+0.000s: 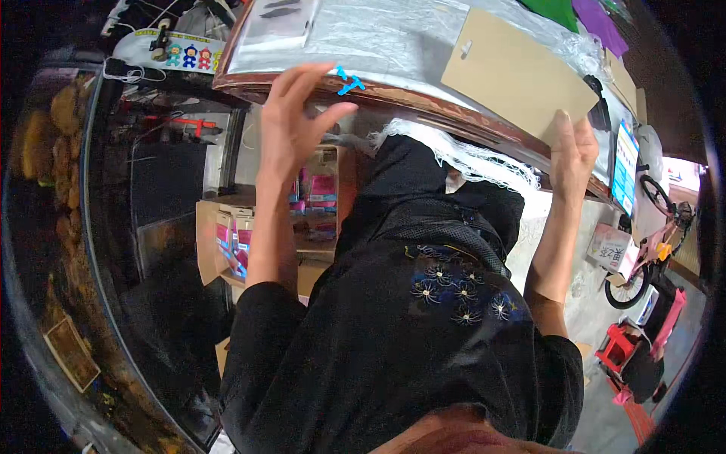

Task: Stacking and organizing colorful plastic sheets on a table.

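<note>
At the table's near edge, my left hand is open, thumb and fingers spread, with nothing between them. Just beside its fingertips lie small bright-blue pieces, probably plastic; their kind is too small to tell. On the right, my right hand pinches the near right corner of a flat beige card with a hang hole at its far left end. The card lies slanted over the grey-covered tabletop, its near edge along the worn wooden rim.
Open cardboard boxes with pink-and-blue packages stand below the table at left. Green cloth, purple cloth and clear plastic wrap lie at the table's far right. A white fringe hangs over my lap. A small bicycle stands at right.
</note>
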### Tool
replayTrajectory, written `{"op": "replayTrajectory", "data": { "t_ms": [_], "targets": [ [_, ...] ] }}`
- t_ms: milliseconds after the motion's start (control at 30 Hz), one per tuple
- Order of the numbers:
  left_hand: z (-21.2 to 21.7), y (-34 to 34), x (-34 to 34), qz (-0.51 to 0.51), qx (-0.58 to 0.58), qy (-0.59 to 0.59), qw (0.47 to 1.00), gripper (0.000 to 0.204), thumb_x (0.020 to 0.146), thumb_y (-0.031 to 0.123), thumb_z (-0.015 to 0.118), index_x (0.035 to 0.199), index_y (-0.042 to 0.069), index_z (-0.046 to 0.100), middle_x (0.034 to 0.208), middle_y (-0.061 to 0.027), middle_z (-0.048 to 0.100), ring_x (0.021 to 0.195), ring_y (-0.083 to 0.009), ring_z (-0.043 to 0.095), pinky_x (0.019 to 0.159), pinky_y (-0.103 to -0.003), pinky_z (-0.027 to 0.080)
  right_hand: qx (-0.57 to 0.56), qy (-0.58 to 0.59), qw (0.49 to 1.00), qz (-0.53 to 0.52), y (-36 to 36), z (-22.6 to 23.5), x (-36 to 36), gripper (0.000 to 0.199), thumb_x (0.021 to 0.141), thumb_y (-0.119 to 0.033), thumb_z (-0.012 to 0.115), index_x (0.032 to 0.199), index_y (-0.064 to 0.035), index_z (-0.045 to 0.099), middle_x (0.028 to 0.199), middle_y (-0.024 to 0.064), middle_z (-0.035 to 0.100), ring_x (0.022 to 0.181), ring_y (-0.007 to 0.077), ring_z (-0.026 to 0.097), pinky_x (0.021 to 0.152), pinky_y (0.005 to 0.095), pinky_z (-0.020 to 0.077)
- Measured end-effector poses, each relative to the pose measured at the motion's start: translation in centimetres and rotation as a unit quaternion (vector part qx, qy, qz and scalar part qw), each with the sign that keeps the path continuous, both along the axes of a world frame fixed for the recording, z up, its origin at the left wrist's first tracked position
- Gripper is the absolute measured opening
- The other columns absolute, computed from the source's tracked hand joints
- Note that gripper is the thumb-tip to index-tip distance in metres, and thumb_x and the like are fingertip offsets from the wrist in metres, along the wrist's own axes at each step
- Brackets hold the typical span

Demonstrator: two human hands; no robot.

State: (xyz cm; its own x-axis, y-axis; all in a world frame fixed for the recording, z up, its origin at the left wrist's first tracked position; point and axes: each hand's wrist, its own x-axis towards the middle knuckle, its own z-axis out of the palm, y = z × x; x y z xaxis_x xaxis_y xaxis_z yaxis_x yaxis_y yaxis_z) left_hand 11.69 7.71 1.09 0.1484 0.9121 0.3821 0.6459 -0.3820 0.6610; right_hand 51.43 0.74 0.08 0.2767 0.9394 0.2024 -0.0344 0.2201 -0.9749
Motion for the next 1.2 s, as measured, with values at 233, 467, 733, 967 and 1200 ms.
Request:
{"op": "replayTrajectory", "data": {
  "t_ms": [233,467,733,967,1200],
  "targets": [
    [-2.1,2.3,-0.3,-0.166,0.120,0.135,0.969,0.042,0.082,0.006,0.070,0.122,0.013,0.070,0.117,-0.0082,0.070,0.105,-0.0301,0.066,0.090,-0.037,0.055,0.008,0.012,1.000,0.014,0.1,-0.3,0.3,0.039,0.103,-0.006,0.053,0.140,0.0056,0.051,0.136,0.0096,0.059,0.121,0.0164,0.057,0.107,0.0328,0.0417],
    [-2.8,1.7,-0.9,-0.174,0.148,0.116,0.967,0.032,0.085,0.000,0.067,0.115,0.008,0.074,0.114,-0.0082,0.072,0.105,-0.0270,0.068,0.092,-0.035,0.055,0.011,0.005,1.000,-0.003,0.0,-1.0,0.6,0.039,0.103,-0.008,0.054,0.140,0.0049,0.051,0.135,0.0093,0.060,0.121,0.0164,0.057,0.106,0.0323,0.0431],
    [-7.4,-1.9,-1.0,-0.216,0.179,0.089,0.956,0.030,0.083,0.001,0.059,0.110,0.004,0.072,0.117,-0.0109,0.071,0.105,-0.0294,0.068,0.089,-0.038,0.056,0.011,0.027,0.999,-0.018,0.1,-0.5,0.5,0.038,0.102,-0.010,0.056,0.137,0.0045,0.053,0.131,0.0091,0.062,0.118,0.0156,0.059,0.103,0.0313,0.0448],
    [-21.0,1.1,-1.4,0.003,-0.282,0.311,0.908,0.035,0.092,0.009,0.059,0.127,0.007,0.063,0.118,-0.0167,0.068,0.095,-0.0360,0.068,0.084,-0.041,0.057,0.013,0.065,0.997,-0.032,0.9,0.5,-1.4,0.033,0.101,-0.013,0.059,0.130,0.0041,0.057,0.122,0.0064,0.065,0.106,0.0128,0.061,0.093,0.0290,0.0474],
    [-16.1,1.8,-2.4,-0.273,-0.165,0.356,0.878,0.028,0.092,0.012,0.061,0.117,0.002,0.066,0.086,-0.0196,0.071,0.085,-0.0324,0.069,0.074,-0.040,0.055,-0.014,-0.135,0.987,-0.090,1.7,1.2,1.7,0.029,0.102,-0.016,0.060,0.124,0.0017,0.062,0.109,0.0029,0.068,0.096,0.0096,0.059,0.087,0.0276,0.0471]
  ]
}}
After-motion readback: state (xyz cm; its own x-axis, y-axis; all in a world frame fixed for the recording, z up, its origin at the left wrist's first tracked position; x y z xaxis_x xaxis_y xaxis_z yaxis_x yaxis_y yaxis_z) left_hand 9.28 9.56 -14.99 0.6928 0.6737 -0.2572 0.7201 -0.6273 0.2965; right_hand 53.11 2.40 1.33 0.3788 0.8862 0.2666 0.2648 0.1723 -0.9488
